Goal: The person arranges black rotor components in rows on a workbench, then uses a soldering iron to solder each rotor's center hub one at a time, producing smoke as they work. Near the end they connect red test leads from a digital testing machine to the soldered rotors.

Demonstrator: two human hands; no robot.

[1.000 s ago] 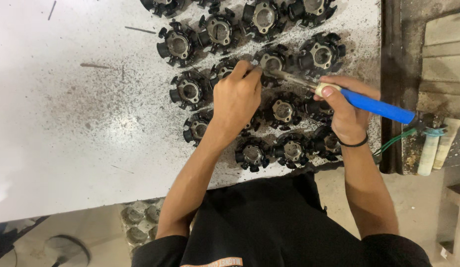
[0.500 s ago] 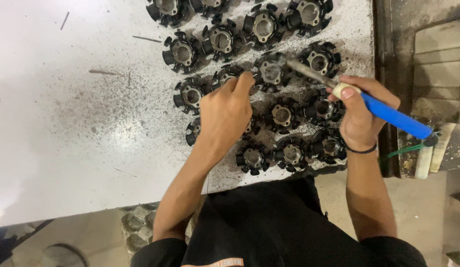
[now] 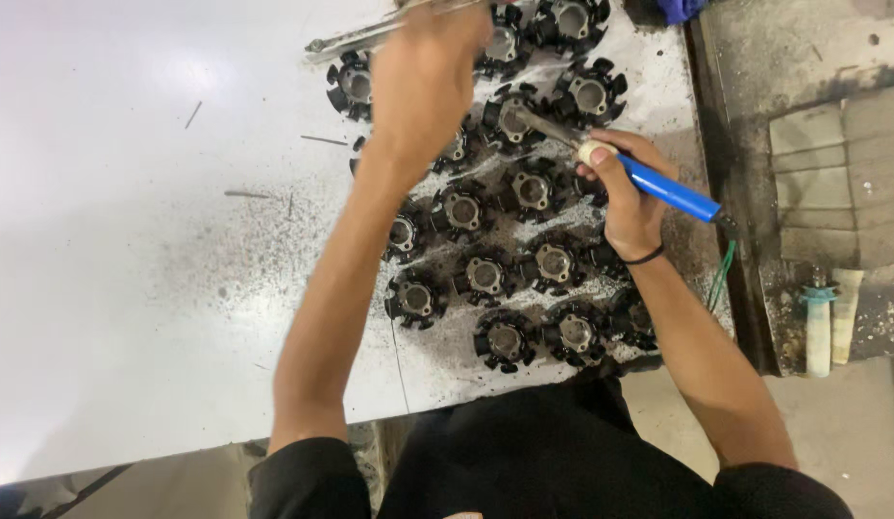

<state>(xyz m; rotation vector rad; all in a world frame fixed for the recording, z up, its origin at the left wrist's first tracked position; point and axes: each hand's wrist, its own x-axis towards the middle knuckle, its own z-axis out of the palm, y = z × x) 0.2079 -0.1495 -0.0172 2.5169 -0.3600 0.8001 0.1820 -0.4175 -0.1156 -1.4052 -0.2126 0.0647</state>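
Several black toothed round metal parts (image 3: 485, 276) with silvery hubs lie in rows on a white table (image 3: 130, 240). My right hand (image 3: 628, 211) grips a blue-handled soldering iron (image 3: 670, 190), its metal tip resting on one part (image 3: 512, 117) in the upper rows. My left hand (image 3: 423, 77) is blurred and lifted toward the table's far side. Its curled fingers are at a long thin metal tool (image 3: 356, 37) lying there. Whether the fingers hold the tool is unclear.
Dark filings and thin wire bits (image 3: 250, 195) speckle the table left of the parts. Right of the table runs a dirty grey ledge with a small tube (image 3: 818, 330). A green wire (image 3: 724, 271) hangs beside it. A blue cloth (image 3: 682, 8) lies at the top edge.
My left hand has left the parts near the iron's tip and swung up toward the far side. The view has shifted, so the parts sit lower. My right hand keeps hold of the iron.
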